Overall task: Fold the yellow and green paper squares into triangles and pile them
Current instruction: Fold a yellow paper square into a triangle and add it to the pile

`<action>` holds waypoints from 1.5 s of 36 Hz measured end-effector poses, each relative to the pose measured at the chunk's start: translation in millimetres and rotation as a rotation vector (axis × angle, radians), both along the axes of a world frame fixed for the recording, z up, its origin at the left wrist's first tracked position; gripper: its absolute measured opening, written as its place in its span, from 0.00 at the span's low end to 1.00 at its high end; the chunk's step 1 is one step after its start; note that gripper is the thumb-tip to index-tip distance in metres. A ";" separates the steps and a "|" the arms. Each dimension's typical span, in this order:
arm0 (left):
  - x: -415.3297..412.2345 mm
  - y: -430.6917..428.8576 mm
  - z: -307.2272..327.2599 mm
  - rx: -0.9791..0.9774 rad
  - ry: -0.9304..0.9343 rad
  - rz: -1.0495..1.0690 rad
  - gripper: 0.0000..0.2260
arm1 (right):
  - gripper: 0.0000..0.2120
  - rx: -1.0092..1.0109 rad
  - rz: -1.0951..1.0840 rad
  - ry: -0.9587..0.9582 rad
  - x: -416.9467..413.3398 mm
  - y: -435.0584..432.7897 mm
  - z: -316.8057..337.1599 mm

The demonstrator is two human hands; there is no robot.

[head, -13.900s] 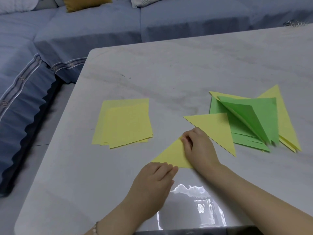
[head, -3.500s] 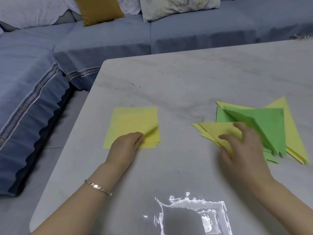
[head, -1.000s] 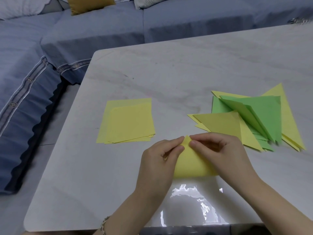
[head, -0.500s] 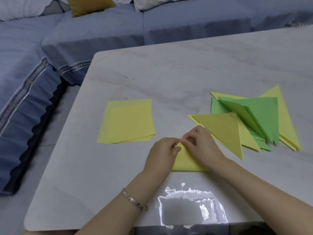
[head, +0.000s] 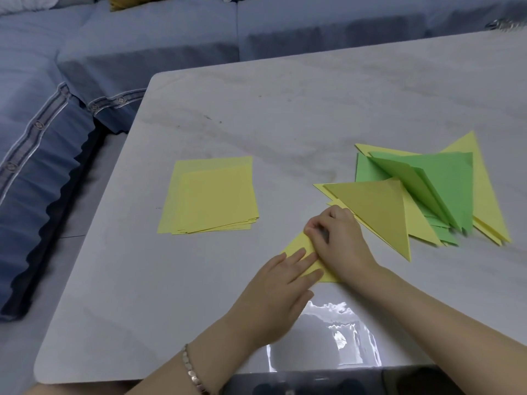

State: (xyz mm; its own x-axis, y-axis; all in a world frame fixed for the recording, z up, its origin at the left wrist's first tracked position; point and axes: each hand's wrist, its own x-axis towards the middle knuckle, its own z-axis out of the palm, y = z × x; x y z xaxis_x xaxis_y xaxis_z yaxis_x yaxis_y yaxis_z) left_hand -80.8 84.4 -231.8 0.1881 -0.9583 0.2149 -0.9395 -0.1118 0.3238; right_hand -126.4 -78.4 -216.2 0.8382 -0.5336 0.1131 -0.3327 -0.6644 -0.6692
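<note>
Yellow sheet [head: 301, 246] is lying near-centre on the worktop [head: 285, 109], already showing as a triangle with one point aiming away from the person. Most of it is sitting hidden under both hands.

Left grip [head: 278, 292] is pressing flat on the sheet's near part, fingers straight and together, palm down, clasping nothing. Right grip [head: 339, 243] is sitting on the sheet's far point with fingers curled down onto the paper. Pinching or only pressing, can't tell. The two are working just beside each other over the sheet.

Pile of folded triangles [head: 445, 178] is sitting to the right. Green ones are filling the middle, some flaps springing half open, and yellow ones are poking out behind, beside and below them. A duller yellow triangle [head: 373, 212] is lying on top at the pile's left side, its near edge just beside the right grip's knuckles.

Stack of flat yellow squares [head: 211, 195] is sitting to the left, slightly fanned, apart from the sheet and the hands.

A metal bracelet [head: 194, 374] is showing on the left wrist. A bright reflection [head: 328, 337] is glaring off the worktop's near edge. A blue sofa [head: 114, 52] is wrapping round the far and left sides of the worktop.
</note>
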 end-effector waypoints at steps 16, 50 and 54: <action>1.4 61.6 11.0 0.184 -0.074 0.195 0.23 | 0.04 -0.067 -0.003 -0.083 -1.6 -0.7 -9.6; 6.4 -27.3 -2.6 0.247 -0.134 0.372 0.25 | 0.18 -0.389 0.274 -0.078 -77.1 32.7 -11.1; 4.5 -28.4 -3.3 0.253 -0.116 0.390 0.25 | 0.20 -0.511 0.324 0.028 -99.3 22.3 -7.6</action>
